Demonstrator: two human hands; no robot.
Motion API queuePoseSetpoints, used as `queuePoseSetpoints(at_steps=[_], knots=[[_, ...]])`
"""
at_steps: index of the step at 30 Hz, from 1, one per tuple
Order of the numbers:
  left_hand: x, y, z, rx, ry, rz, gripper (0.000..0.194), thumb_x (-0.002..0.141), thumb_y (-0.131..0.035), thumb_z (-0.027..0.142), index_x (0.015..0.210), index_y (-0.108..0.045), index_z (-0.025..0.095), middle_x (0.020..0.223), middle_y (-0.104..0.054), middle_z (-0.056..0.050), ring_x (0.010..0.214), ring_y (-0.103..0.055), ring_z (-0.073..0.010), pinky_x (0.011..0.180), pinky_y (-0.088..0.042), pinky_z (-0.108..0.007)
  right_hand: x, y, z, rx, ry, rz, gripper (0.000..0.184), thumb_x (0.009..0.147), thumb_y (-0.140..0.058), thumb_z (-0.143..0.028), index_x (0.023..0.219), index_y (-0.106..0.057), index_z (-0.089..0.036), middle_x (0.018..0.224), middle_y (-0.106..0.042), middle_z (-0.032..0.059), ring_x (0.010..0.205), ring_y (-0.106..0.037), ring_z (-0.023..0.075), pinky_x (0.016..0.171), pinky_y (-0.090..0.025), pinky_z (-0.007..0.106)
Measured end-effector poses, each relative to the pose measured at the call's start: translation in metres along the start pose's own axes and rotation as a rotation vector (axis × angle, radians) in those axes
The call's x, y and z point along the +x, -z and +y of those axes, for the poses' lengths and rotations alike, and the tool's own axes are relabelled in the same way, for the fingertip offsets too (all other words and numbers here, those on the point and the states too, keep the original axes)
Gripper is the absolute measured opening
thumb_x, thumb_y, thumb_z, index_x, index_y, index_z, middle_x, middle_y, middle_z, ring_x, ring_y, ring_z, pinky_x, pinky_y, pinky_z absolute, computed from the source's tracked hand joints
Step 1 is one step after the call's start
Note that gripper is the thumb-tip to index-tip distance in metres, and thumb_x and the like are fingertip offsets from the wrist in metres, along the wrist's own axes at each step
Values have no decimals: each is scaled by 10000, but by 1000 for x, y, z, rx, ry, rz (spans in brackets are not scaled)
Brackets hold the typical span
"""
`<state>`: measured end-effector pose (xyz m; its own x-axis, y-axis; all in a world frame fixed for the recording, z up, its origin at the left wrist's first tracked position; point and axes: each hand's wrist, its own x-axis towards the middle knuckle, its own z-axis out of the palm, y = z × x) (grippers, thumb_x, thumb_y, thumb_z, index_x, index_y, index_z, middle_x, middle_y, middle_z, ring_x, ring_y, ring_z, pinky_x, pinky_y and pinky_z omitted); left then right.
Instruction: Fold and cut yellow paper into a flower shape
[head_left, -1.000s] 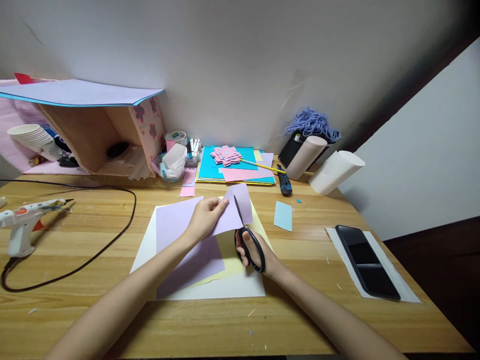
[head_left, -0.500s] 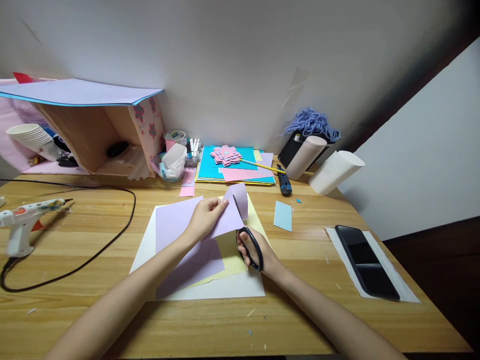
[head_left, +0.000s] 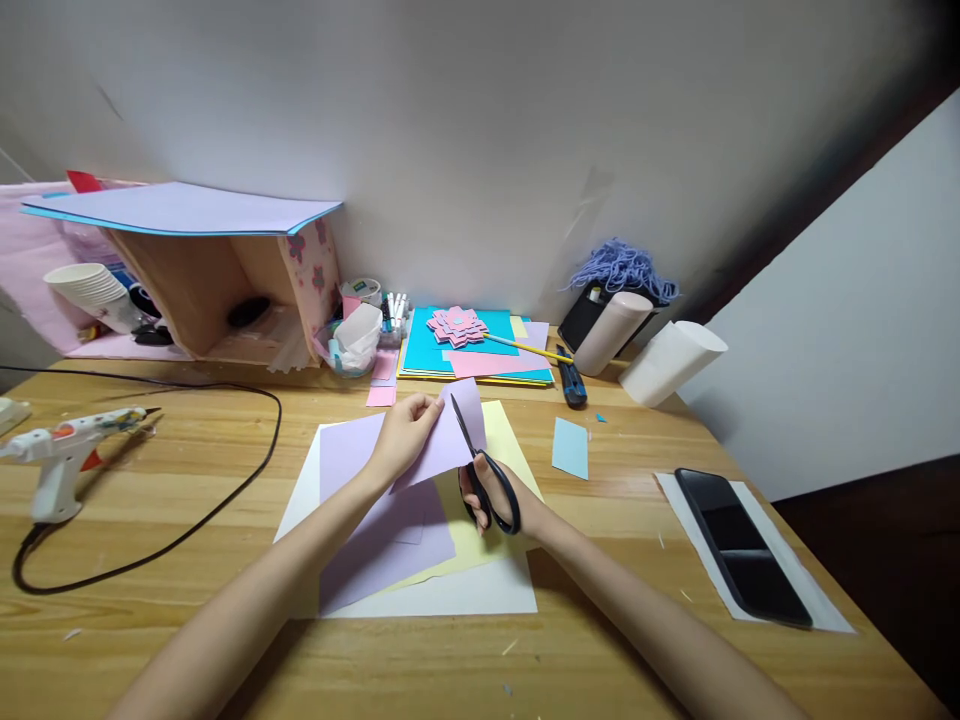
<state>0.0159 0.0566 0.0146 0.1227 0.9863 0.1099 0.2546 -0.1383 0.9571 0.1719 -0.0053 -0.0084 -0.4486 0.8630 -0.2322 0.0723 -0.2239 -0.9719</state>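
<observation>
My left hand (head_left: 409, 435) pinches a small sheet of purple paper (head_left: 442, 440) by its left side, above the stacked sheets. In my right hand (head_left: 499, 497) is a pair of black-handled scissors (head_left: 514, 500), with fingers in the loops. The dark blade lies over the paper's right part and points up and away. Under both hands rest a larger purple sheet (head_left: 352, 540), a yellow sheet (head_left: 502, 440) and a white sheet (head_left: 480, 592).
A hot glue gun (head_left: 64, 450) with its looping cord lies left. Behind are an open cardboard box (head_left: 217, 280), a layered pink paper flower (head_left: 457, 326) on blue sheets, and a utility knife (head_left: 571, 380). Rightward lie a light-blue card (head_left: 571, 448) and a phone (head_left: 739, 540).
The scissors have shifted left across the purple paper, and more of the blade shows on its face. The paper's right part has flattened from its curl. The whole view has tilted slightly.
</observation>
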Motion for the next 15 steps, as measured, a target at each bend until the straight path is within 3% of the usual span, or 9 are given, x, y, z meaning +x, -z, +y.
queuePoseSetpoints(at_steps=[15], knots=[[2, 1, 2, -32, 43, -23, 340, 749, -508, 459, 656, -546, 134, 614, -526, 8, 568, -456, -111, 518, -332, -213, 9, 1, 11, -19, 35, 61, 493, 747, -352, -679, 709, -392, -189, 516, -381, -79, 315, -378, 48, 294, -378, 187]])
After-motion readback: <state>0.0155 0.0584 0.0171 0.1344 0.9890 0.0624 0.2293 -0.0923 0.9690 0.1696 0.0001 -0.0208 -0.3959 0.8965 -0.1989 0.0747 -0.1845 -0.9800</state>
